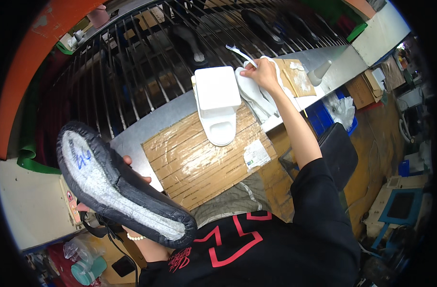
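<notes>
My left hand (127,160) is closed round a black shoe upper (114,184) shaped over a last, its rough whitish underside with blue pen marks turned up. Much of that hand is hidden behind the upper. At the far side of the bench, my right hand (262,73) pinches a thin white brush (241,53), whose tip points to the far left. Under and beside this hand lie white, sole-shaped pieces (256,101). Just left of them a white plastic container (217,91) with a recessed front lip stands on a sheet of cardboard (180,158).
Beyond the bench runs a rack of metal rollers (146,71) carrying several dark shoes (187,42). To the right are a white-smeared cardboard piece (299,79), a whitish cone (321,72) and a blue crate (319,117) with plastic bags. An orange frame (25,62) borders the left.
</notes>
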Demonstrator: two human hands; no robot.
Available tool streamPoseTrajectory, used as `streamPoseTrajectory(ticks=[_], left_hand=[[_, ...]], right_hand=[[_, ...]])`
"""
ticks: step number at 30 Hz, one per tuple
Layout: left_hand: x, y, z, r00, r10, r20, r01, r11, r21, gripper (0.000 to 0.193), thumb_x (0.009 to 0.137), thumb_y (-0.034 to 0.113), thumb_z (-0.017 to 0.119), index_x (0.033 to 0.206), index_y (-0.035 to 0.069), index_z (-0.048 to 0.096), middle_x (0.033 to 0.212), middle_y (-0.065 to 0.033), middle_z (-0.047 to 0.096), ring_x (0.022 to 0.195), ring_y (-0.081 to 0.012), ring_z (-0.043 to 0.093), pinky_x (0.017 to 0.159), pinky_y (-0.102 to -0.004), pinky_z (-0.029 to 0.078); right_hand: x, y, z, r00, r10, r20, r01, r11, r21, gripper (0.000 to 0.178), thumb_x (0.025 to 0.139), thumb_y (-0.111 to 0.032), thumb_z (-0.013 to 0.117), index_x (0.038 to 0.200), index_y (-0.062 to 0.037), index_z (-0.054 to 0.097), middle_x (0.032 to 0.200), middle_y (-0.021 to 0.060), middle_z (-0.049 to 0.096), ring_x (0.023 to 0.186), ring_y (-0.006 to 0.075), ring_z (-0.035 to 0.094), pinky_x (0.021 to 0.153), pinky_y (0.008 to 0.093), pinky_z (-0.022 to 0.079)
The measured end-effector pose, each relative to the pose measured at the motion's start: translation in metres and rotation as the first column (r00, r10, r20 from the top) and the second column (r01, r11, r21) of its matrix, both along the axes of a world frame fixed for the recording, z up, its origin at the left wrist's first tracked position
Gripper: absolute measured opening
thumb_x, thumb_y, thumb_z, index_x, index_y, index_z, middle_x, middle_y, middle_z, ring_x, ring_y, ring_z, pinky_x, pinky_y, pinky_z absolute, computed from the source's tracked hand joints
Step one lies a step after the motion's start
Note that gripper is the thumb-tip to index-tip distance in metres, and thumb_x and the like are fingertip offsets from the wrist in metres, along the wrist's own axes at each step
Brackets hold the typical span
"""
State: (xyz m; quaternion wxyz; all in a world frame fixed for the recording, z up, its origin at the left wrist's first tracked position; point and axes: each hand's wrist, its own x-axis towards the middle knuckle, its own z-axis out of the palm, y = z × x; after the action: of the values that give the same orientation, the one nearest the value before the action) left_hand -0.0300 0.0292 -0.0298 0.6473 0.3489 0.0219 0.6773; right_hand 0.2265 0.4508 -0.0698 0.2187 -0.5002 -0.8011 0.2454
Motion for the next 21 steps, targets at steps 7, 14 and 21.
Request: streamPoseTrajectory(ticks=[7,14,21], left_hand=[[-0.013,-0.009,0.005,0.999,0.052,0.009,-0.051,0.997,-0.05,0.113,0.077,0.039,0.087,0.159,0.011,0.015,0.152,-0.0261,0.028,0.134,-0.0605,0.039,0.1,-0.0769,0.043],[-0.026,-0.004,0.008,0.997,-0.013,0.074,0.026,0.983,-0.182,0.11,0.081,0.043,0.083,0.159,0.009,0.014,0.161,-0.0253,0.014,0.135,-0.0557,0.041,0.098,-0.075,0.045],[-0.003,0.057,-0.004,0.794,0.599,-0.104,-0.608,0.787,-0.106,0.112,0.083,0.089,0.037,0.156,0.005,0.024,0.136,-0.0354,0.052,0.109,-0.0446,0.065,0.089,-0.053,0.059]], right_hand=[[0.029,-0.012,-0.01,0.964,0.187,-0.187,-0.136,0.958,0.254,0.024,0.088,-0.019,0.077,0.109,-0.0076,0.079,0.099,0.0136,0.077,0.09,0.0251,0.072,0.085,0.035,0.054],[0.142,-0.072,0.044,0.855,0.203,-0.477,-0.275,0.957,-0.087,0.013,0.075,0.0,0.081,0.087,0.0007,0.076,0.091,0.0078,0.075,0.079,0.0091,0.065,0.066,0.0236,0.05],[0.106,-0.174,0.108,0.663,0.706,-0.249,-0.748,0.61,-0.261,0.023,0.069,0.006,0.079,0.09,-0.0035,0.079,0.085,0.0082,0.077,0.079,0.0158,0.074,0.074,0.0276,0.057]])
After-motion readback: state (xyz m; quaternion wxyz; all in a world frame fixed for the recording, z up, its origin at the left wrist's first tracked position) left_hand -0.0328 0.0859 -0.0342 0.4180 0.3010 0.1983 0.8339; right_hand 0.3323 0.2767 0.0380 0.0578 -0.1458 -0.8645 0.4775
